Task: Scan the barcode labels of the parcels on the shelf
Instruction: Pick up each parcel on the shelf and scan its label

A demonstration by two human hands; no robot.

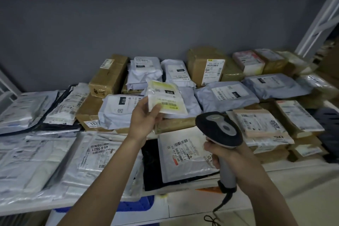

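My left hand [145,115] holds up a small flat parcel [166,97] with a white and yellow barcode label, lifted above the pile at the middle of the shelf; my thumb lies over its lower left corner. My right hand [222,149] grips the grey handle of a barcode scanner [219,129], whose black head sits just below and right of the lifted parcel, facing away from me. Many labelled parcels cover the shelf [297,170]: white and grey poly bags, brown taped boxes [108,75], and a white bag [185,154] on a black one straight under the scanner.
A grey wall stands behind the parcels. White shelf-frame bars [319,20] rise at the right. A blue crate [135,205] shows below the shelf's front edge, and the scanner's black coiled cable [216,213] hangs down toward the tiled floor.
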